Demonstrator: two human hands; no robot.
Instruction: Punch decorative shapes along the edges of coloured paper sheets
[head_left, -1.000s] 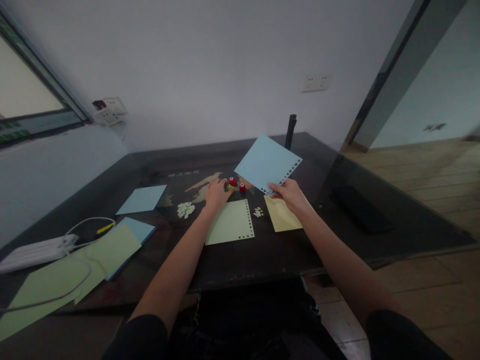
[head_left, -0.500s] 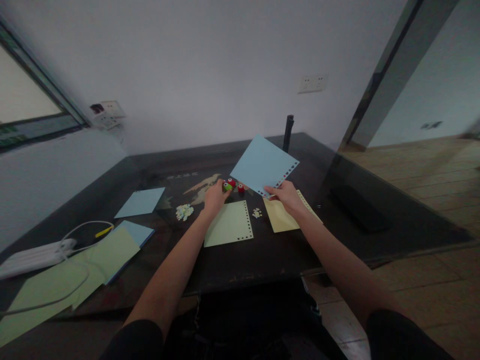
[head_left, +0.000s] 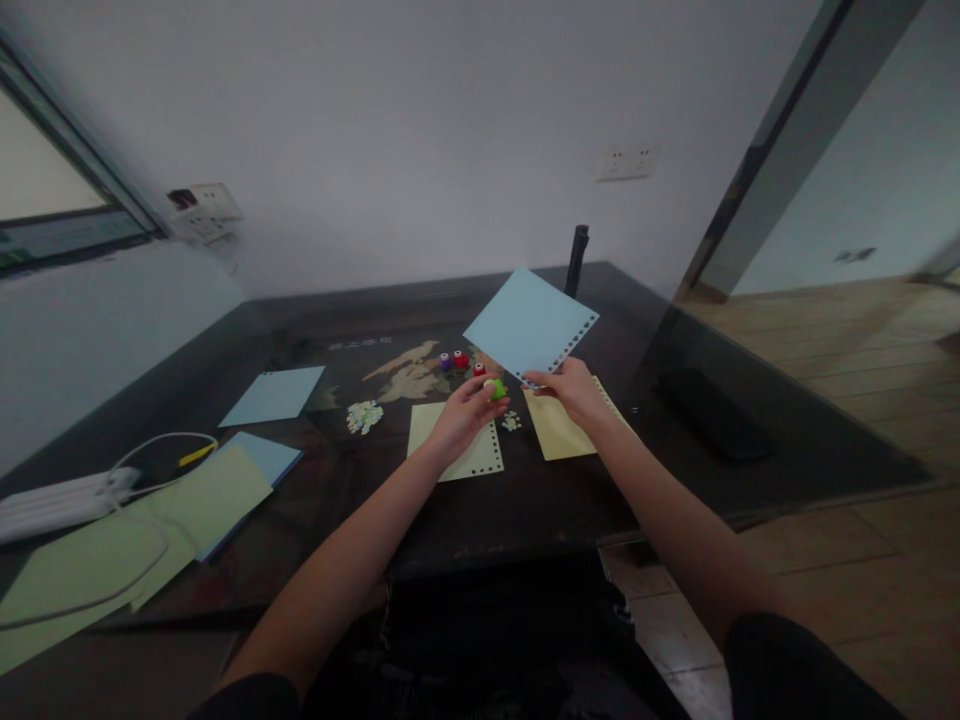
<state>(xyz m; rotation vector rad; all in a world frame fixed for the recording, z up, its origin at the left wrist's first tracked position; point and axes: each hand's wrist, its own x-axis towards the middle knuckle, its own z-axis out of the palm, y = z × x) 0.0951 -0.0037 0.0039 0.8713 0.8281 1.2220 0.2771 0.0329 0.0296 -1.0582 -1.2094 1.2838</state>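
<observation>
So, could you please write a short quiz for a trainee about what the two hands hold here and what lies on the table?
1. True or false: the right hand holds the blue punched sheet lifted above the dark table.
2. Which colour is the small punch in the left hand? A) red B) green C) purple
3. Fill in: directly under the left hand lies a pale ____ sheet with holes along its right edge.

Key: 1 true. 2 B, green; the red punch and the purple punch stand on the table. 3 green.
</observation>
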